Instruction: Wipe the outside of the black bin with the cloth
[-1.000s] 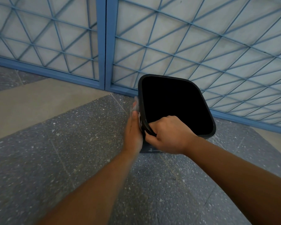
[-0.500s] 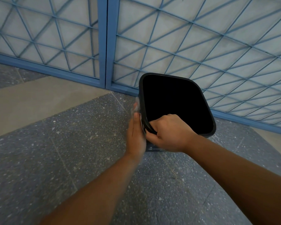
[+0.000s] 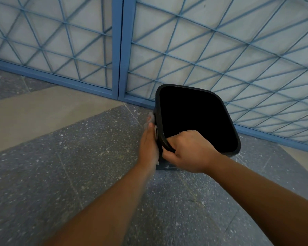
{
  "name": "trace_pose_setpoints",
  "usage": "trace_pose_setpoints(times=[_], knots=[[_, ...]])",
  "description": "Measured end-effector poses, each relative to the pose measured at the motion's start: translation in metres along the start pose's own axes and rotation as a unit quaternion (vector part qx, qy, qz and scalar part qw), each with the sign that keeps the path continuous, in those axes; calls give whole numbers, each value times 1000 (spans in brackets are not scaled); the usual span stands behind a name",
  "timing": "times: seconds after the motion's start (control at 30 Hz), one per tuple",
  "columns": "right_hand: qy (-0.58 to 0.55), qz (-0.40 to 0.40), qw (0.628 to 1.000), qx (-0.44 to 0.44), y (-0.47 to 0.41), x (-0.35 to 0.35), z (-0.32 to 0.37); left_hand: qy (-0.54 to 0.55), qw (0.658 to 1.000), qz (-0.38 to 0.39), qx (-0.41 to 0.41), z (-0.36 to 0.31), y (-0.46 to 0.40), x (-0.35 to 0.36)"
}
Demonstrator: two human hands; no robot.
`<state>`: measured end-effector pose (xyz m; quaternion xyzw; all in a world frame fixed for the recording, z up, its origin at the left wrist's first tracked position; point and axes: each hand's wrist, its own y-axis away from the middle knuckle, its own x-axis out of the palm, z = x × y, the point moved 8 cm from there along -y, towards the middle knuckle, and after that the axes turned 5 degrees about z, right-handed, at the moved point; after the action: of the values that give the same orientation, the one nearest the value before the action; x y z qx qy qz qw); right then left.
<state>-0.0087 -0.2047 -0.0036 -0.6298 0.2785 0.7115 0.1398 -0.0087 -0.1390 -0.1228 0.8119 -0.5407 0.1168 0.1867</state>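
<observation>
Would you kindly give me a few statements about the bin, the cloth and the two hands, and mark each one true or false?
1. The right hand grips the near rim of the black bin. True.
2. The left hand presses the cloth against the bin's outer left side. True.
3. The bin lies on its side with its opening facing the floor. False: its opening faces up toward the camera.
4. The cloth is draped inside the bin. False: it is outside, between the left hand and the bin's wall.
5. The bin is close to a blue metal grille. True.
</observation>
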Motion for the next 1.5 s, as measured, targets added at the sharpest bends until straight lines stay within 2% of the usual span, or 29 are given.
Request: trace_pose_setpoints(times=[0.1,0.2,0.27,0.4,0.57,0.67,0.77,0.83,0.9,0.97,1.03,1.13,1.2,1.37,1.5], knots=[[-19,6,1000,0,-1,-1,1,9,999,22,44,-20,-3,10],[-18,16,1000,10,-1,-2,0,0,997,52,55,-29,-16,10],[-8,20,1000,15,-1,-2,1,-3,998,52,31,-26,-32,-2],[-8,24,999,21,3,-1,-2,-15,1000,1,-20,-2,-53,-42],[-7,29,999,20,9,0,-17,26,998,21,-49,24,-38,-66],[-6,87,995,48,9,1,-17,50,996,-17,-75,42,-21,-75],[-69,147,977,137,2,2,-22,90,991,-18,-97,65,-10,-74],[-112,112,970,186,-6,1,-22,114,989,13,-92,66,0,-64],[-108,67,965,229,-12,5,-18,117,989,57,-74,65,3,-48],[-96,20,959,266,-12,8,-12,71,993,35,-84,66,0,-43],[-71,-12,959,273,-8,7,-9,84,991,19,-100,73,-7,-37],[-65,-11,965,255,-6,6,-9,169,976,9,-138,83,-18,-29],[-60,-5,967,248,-7,6,-10,223,966,1,-135,75,-14,-20],[-74,-8,969,237,-6,9,-11,128,975,-110,-146,77,-10,-22],[-73,-1,970,233,-5,8,-12,-3,979,-142,-147,83,-33,-37]])
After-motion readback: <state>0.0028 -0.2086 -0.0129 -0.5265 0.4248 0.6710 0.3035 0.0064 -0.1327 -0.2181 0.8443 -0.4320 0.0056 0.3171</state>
